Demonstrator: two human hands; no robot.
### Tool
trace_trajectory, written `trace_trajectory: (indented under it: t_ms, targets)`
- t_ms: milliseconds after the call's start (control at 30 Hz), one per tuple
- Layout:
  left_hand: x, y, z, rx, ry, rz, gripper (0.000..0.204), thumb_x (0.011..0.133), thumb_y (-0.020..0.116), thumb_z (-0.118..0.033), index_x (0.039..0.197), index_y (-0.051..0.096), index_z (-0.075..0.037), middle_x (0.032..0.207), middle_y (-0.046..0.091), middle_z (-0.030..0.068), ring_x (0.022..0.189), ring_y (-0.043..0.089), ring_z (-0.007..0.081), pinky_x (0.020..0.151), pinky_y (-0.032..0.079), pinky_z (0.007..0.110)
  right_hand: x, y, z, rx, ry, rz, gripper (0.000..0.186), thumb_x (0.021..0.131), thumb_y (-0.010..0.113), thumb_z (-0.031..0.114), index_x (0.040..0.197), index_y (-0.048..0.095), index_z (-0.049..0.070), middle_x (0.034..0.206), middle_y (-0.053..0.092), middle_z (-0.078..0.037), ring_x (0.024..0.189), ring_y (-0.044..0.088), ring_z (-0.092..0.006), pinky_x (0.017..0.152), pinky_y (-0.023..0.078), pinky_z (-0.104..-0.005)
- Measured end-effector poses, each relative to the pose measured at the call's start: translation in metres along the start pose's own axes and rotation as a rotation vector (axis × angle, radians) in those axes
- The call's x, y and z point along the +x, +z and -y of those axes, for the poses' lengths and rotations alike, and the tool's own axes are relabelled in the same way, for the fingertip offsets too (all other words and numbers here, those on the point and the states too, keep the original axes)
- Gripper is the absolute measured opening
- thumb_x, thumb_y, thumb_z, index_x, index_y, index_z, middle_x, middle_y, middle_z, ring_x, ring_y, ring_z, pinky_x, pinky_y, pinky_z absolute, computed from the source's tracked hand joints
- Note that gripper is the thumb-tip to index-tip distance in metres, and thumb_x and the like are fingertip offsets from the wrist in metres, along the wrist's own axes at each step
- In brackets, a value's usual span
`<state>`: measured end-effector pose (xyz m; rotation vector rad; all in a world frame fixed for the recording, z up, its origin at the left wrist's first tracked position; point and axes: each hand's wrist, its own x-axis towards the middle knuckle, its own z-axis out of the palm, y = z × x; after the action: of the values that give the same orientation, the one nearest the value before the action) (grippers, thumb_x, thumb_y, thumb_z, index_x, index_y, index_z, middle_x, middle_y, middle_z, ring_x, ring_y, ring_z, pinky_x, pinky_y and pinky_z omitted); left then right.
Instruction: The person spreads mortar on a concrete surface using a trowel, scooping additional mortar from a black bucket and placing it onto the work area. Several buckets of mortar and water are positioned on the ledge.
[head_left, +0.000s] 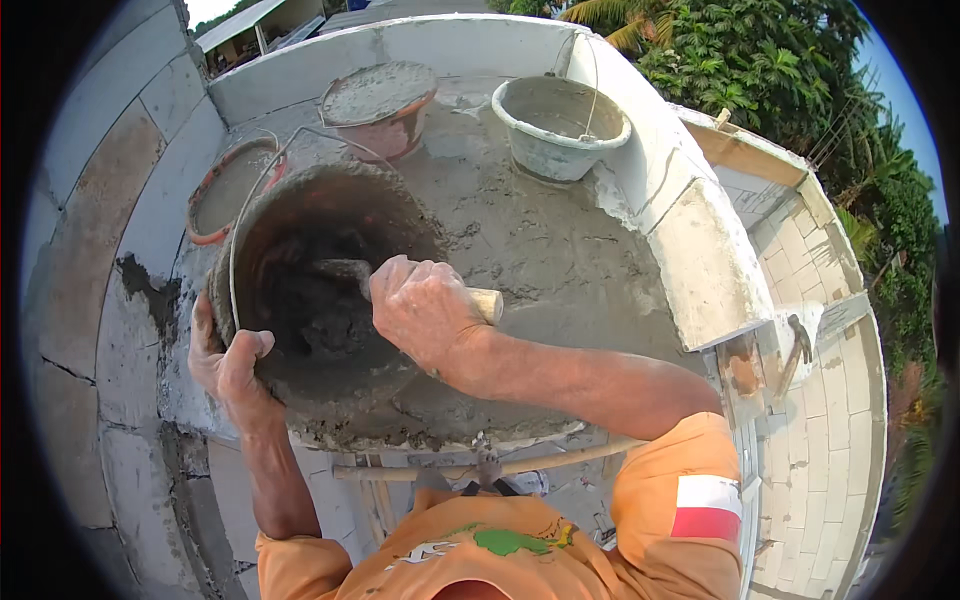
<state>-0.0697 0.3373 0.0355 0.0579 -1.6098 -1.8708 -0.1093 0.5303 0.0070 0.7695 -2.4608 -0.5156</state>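
Observation:
A mortar-crusted bucket [415, 215] lies tilted toward me, its dark inside facing up and wet grey mortar low within. My left hand [230, 370] is closed round its left rim, thumb on the outer edge, beside the thin wire handle [237, 255]. In my right hand [425, 310] is a trowel [487, 305], gripped by its wooden handle, whose pale butt sticks out past my fist. The metal end reaches into the bucket's mouth; its tip is hard to make out in the shadow. Both hands are dusted with grey.
Behind stand a reddish bucket [400, 130] heaped with mortar, an orange-rimmed bucket [202, 235] and a pale basin [560, 165] on a mortar-covered slab [560, 290]. Low block walls [700, 270] curve around. A hammer [798, 345] rests at right; a bamboo pole [550, 460] crosses below.

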Motion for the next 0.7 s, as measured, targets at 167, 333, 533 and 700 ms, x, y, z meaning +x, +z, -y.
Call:
trace_trajectory:
  t_ms: [167,333,533,700]
  targets:
    - [0.001,-0.005,0.003,0.038,-0.027,0.036,0.070,0.055,0.049,0.001,0.125,0.055,0.012,0.110,0.063,0.0139,0.096,0.062,0.0214,0.086,0.047,0.025,-0.012,-0.015,-0.022,0.276,-0.137,0.189,0.027,0.068,0.073,0.011,0.088,0.060,-0.003,0.071,0.059,-0.006,0.065,0.063,-0.0122,0.051,0.050,-0.0251]
    - [0.011,-0.017,-0.003,-0.107,-0.016,0.055,0.070,0.060,0.050,-0.001,0.129,0.050,0.009,0.112,0.062,0.0161,0.094,0.064,0.0235,0.086,0.054,0.031,-0.005,-0.016,-0.031,0.377,-0.100,0.107,0.031,0.074,0.074,0.015,0.095,0.061,-0.003,0.077,0.060,-0.010,0.076,0.067,-0.0205,0.062,0.055,-0.0321]
    - [0.011,-0.072,-0.018,-0.108,-0.085,-0.125,0.073,0.060,0.048,0.003,0.132,0.047,0.009,0.116,0.062,0.0179,0.099,0.064,0.0259,0.092,0.052,0.032,0.017,0.012,-0.144,0.749,0.389,-0.332,0.052,0.090,0.068,0.040,0.125,0.058,0.003,0.103,0.063,-0.016,0.095,0.064,-0.0244,0.078,0.056,-0.0383]
    - [-0.009,-0.147,-0.029,-0.036,-0.003,-0.297,0.068,0.078,0.054,-0.003,0.144,0.038,0.005,0.113,0.061,0.0134,0.098,0.062,0.0199,0.092,0.049,0.031,-0.006,0.126,-0.298,0.499,1.049,-0.363,0.075,0.086,0.069,0.046,0.128,0.047,-0.012,0.109,0.063,-0.029,0.104,0.063,-0.0394,0.089,0.050,-0.0438]
